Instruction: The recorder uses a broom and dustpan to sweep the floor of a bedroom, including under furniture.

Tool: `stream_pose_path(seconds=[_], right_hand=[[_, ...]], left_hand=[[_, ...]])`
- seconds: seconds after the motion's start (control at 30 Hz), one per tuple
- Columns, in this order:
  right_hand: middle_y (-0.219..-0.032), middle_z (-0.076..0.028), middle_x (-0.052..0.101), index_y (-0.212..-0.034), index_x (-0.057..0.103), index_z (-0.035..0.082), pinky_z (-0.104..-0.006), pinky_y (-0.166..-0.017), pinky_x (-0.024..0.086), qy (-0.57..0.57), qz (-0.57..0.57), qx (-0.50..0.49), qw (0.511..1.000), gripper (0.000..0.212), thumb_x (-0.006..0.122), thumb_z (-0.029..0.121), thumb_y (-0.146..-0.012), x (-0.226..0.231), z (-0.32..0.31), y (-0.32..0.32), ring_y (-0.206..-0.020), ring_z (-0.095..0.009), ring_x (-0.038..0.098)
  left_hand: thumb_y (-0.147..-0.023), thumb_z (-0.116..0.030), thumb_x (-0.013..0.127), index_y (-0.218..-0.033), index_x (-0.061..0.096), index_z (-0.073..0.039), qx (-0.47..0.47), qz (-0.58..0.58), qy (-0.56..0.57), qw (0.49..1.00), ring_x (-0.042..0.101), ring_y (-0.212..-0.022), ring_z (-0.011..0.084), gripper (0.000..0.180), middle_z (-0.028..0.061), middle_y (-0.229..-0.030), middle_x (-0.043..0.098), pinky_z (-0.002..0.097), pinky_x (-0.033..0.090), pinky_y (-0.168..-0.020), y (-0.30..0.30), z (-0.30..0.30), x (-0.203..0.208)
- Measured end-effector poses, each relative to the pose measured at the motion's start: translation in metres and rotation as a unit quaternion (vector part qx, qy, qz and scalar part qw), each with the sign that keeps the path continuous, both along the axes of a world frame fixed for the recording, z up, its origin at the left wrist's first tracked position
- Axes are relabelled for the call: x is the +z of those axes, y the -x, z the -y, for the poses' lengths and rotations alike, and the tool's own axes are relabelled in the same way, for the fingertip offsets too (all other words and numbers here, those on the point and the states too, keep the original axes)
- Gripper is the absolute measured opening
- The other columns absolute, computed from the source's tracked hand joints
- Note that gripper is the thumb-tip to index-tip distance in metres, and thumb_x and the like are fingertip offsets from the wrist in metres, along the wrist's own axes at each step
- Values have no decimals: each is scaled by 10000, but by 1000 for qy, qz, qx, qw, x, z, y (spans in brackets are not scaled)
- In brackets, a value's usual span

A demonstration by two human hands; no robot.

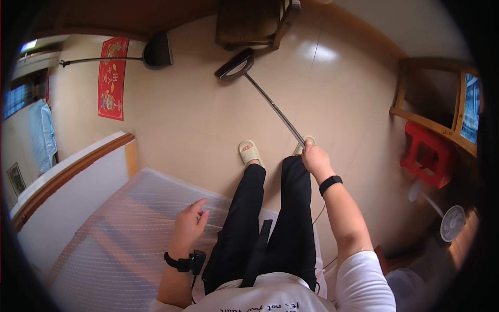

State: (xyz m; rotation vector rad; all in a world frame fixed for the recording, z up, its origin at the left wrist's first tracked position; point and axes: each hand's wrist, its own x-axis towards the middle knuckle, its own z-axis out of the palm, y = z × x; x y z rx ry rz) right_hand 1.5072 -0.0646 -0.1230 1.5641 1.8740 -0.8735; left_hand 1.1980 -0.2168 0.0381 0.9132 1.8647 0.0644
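My right hand (315, 157) is closed round the upper end of a broom's grey handle. The broom (274, 105) slants away to the far left, and its dark head (235, 65) rests on the floor beside a dark wooden piece of furniture. My left hand (190, 221) hangs free over the plastic-covered bed, holding nothing, with its fingers loosely bent and apart. A long-handled dustpan (157, 51) stands at the far left, near a red mat.
The red printed mat (113, 78) lies at the left by the doorway. Plastic sheeting (104, 234) covers the bed at the lower left, beside a brown-topped low wall (73, 177). On the right are a wooden chair (431, 122), a red plastic stool (426, 156) and a small fan (452, 223).
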Motion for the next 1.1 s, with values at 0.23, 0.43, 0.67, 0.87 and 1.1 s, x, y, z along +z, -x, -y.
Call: stream_pose_path(seconds=[0.23, 0.43, 0.67, 0.87, 1.1], right_hand=[[-694, -183, 585, -838, 436, 42, -419, -592, 464, 57, 145, -2, 988, 118, 352, 113, -796, 48, 45, -139, -672, -332, 580], [-728, -186, 569, -814, 519, 11, -408, -672, 437, 107, 171, -197, 960, 220, 540, 210, -722, 156, 61, -258, -736, -328, 557], [-499, -7, 388, -738, 481, 22, -252, -386, 340, 48, -18, -513, 857, 139, 544, 142, -764, 145, 48, -343, -435, -96, 404], [-461, -33, 395, -793, 422, 63, -298, -298, 311, -44, 2, -509, 860, 137, 472, 190, -801, 51, -123, -370, -339, -149, 395], [-631, -226, 546, -742, 509, -66, -428, -431, 437, 91, 150, -498, 849, 212, 347, 64, -785, 35, -164, -337, -528, -329, 564]], left_hand=[[-736, -139, 559, -1007, 549, -55, -14, -19, 4, 1000, 513, -506, 217, 283, 128, -714, 575, 300, 420, -513, -7, -21, 0], [-737, -136, 560, -1010, 547, -60, -72, 6, -9, 997, 510, -510, 217, 285, 122, -698, 564, 299, 418, -511, -53, -60, -4], [-731, -128, 566, -1007, 547, -63, -116, -7, 12, 993, 497, -493, 216, 284, 113, -686, 550, 297, 412, -500, -100, -111, 0], [-725, -130, 577, -998, 553, -69, -165, -31, 0, 986, 500, -494, 211, 281, 105, -695, 559, 296, 416, -501, -152, -163, 23], [-730, -105, 570, -995, 557, -66, -208, -30, -7, 978, 496, -500, 183, 269, 97, -682, 555, 274, 413, -508, -162, -195, 23]])
